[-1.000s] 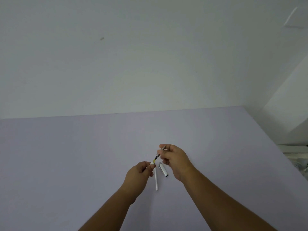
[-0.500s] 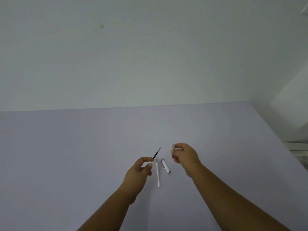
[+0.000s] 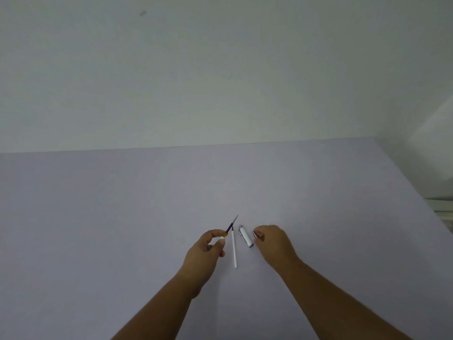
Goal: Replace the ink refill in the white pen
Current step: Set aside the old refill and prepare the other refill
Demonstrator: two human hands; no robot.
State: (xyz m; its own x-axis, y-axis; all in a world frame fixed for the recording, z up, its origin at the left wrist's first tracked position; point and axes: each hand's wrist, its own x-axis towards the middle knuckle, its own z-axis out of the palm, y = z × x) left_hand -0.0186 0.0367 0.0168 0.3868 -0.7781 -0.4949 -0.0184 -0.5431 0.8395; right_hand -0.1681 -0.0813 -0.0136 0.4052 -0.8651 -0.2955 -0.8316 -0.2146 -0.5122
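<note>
My left hand [image 3: 205,253] pinches the white pen barrel, mostly hidden in the fist, with a dark ink refill [image 3: 232,224] sticking up and to the right out of it. My right hand [image 3: 274,244] holds a small silver pen tip piece [image 3: 254,233] low over the table. Between the hands, a thin white spare refill [image 3: 234,250] lies lengthwise on the lilac table [image 3: 122,217]. Beside it on the right lies the white pen cap [image 3: 245,236] with its silver ends.
A plain pale wall rises behind the table's far edge. The table's right edge runs diagonally down the right side, with some pale objects [image 3: 443,212] beyond it.
My right hand pulled the tip piece off the refill and moved right and down toward the table beside the cap. The left hand stays put, the refill now bare.
</note>
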